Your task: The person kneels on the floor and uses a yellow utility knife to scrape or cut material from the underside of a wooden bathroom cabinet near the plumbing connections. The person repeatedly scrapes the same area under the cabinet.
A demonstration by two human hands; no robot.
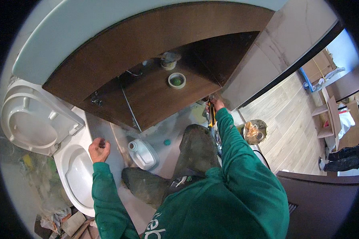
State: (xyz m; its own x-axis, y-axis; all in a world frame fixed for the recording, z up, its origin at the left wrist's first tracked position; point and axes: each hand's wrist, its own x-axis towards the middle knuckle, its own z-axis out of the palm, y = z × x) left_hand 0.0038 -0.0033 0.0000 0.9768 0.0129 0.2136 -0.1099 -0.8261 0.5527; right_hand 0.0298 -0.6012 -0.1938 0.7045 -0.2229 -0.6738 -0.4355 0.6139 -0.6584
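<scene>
My right hand (216, 102) reaches to the lower right corner of the brown vanity cabinet (163, 97). It is closed around a yellow-and-black handled tool (212, 114), whose exact kind I cannot make out; its lower part runs down beside my knee. My left hand (99, 150) hangs by the rim of the white toilet bowl (76, 175), fingers curled inward; whether anything is in them is hidden. Between the toilet and my knees stands a whitish plastic jug (143, 154) with its mouth uncapped. A small teal cap (167, 142) lies on the floor near it.
Inside the cabinet is a white ring-shaped fitting (176, 81) with green in it. The toilet lid (34, 119) is raised. A metal can (254, 131) stands right of my arm, near a dark door (319, 199). Another person's legs (343, 160) show at far right.
</scene>
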